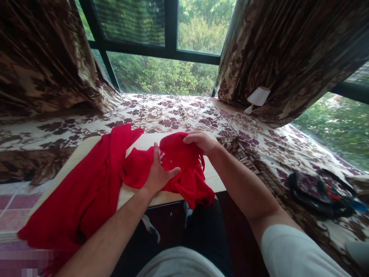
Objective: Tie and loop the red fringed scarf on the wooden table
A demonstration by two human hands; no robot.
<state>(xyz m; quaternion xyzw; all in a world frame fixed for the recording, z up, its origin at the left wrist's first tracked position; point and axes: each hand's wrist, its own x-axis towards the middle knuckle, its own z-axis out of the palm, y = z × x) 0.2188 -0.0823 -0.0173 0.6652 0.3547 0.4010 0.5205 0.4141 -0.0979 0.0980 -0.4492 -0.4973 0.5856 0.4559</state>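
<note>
A long red knitted scarf [86,192] lies across a small pale wooden table [144,141]; its left part trails off the table's near left edge. Its right end is bunched into a folded bundle [184,165] with tassels hanging over the front edge. My left hand [158,172] lies on the bundle, fingers stretched out and pressing the cloth flat. My right hand [201,141] curls over the bundle's far top edge, fingers closed on the fabric.
A floral brown-and-cream cloth [173,111] covers the window seat behind and to the right. Patterned curtains [288,54] hang at both sides of the window. A dark bag [317,192] lies at the right, a small white lamp [258,98] at the back. My knees are under the table.
</note>
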